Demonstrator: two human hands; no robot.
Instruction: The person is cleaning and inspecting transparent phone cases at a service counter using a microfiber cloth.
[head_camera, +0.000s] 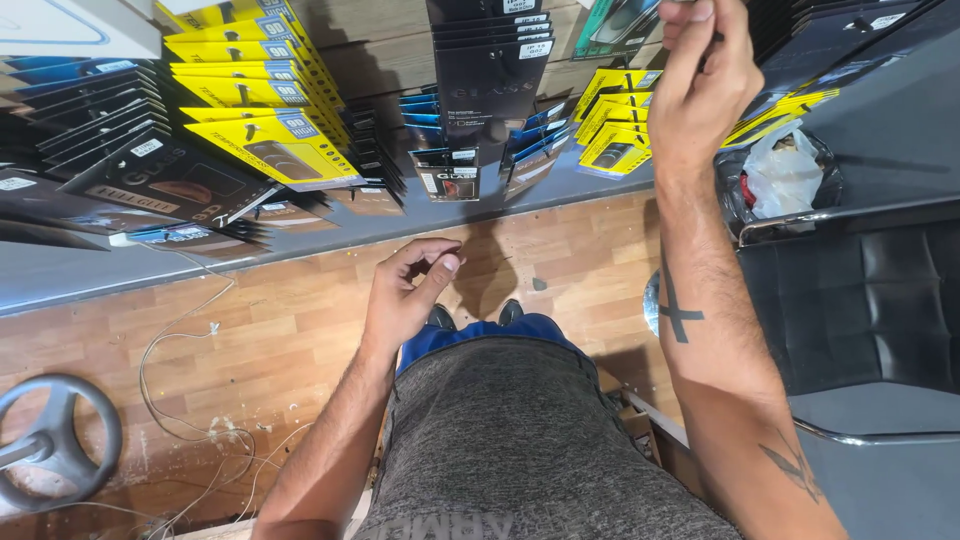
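At nine o'clock, stacks of yellow packages (262, 110) and dark packages (150, 175) are seen leaning in fanned rows on a grey shelf (60, 270); a nudge there could set a row sliding. Below them, thin white cables (175, 330) are strewn over the wooden floor (290, 320) and could be caught by a shoe.

Near the centre, the left hand (410, 290) is held loosely curled, thumb against fingertips; whether anything small is pinched cannot be told.

At one o'clock, the right hand (700, 80) is raised to the hanging packages (490, 70), fingers pressed together on a thin dark item (712, 38) at the top edge. What it is cannot be told. A slackened grip could drop it past the yellow boxes (610, 135) onto the floor, near the plastic bag (785, 170).
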